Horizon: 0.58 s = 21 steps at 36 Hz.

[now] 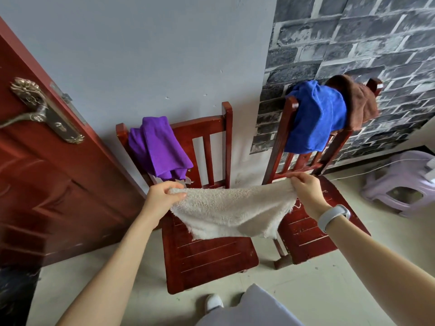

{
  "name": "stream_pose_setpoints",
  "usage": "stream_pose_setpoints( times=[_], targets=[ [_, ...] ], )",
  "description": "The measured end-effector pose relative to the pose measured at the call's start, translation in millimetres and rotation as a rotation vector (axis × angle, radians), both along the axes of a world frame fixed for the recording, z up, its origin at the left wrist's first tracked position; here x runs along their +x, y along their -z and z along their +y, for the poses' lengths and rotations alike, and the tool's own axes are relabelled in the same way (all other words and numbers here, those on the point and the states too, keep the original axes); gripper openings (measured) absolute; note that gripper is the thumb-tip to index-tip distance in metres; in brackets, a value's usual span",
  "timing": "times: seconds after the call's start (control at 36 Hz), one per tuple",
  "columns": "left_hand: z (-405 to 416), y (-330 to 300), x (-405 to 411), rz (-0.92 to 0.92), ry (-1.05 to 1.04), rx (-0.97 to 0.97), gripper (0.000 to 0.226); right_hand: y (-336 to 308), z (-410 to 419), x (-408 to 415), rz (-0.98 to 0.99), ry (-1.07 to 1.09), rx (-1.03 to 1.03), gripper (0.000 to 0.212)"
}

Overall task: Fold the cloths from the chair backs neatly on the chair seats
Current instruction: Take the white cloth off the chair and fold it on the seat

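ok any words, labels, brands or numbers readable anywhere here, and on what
None can be read.
White tag on the right chair's top post: too small and blurred to show any text.
Wristband on the right wrist: blank face, no digits showing.
Door handle plate: ornament only, no lettering.
Purple cloth, blue cloth, brown cloth and white cloth: no visible labels.

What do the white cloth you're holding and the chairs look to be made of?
White cloth: looks like looped terry, fuzzy pile, frayed threads at the edges. Left chair and right chair: apparently wood with a glossy red-brown varnish, slatted seats, scuffs and paint marks showing.
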<state>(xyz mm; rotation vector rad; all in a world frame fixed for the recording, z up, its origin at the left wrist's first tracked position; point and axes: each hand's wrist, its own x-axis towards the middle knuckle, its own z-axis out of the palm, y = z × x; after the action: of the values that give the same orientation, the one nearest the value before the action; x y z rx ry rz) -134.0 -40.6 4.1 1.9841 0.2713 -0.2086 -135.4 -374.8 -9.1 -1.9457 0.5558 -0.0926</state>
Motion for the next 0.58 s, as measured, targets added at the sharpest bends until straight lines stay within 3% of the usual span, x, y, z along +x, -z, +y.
stream_pose_setpoints(
  times=[0.14,0.22,0.31,0.39,0.5,0.58],
  targets=[
    [5.0,-2.3,-3.1,-0.013,0.034,-0.059,0.035,-7.0,-2.2,-1.5,0.093,-0.178,-0.044,0.027],
    [6.1,-1.3,-6.3,-0.037,0.039,0.005,0.034,-12.7,-3.6,-1.5,0.204,-0.378,-0.139,0.033],
    [7.7,0.1,-6.3,0.004,0.101,0.197,0.036,-14.0,-4.5,0.5,0.290,-0.574,-0.327,0.033],
    [7.4,4.1,-11.3,0.077,0.301,0.469,0.046,-11.4,-4.3,-4.4,0.424,-0.781,-0.435,0.025],
    [10.9,11.4,-20.7,0.212,0.530,0.736,0.014,-4.8,-3.0,-14.8,0.628,-0.921,-0.540,0.021],
    [20.7,24.4,-21.9,0.339,0.626,0.785,0.043,9.4,-3.3,-17.0,0.670,-0.923,-0.585,0.023]
  ],
)
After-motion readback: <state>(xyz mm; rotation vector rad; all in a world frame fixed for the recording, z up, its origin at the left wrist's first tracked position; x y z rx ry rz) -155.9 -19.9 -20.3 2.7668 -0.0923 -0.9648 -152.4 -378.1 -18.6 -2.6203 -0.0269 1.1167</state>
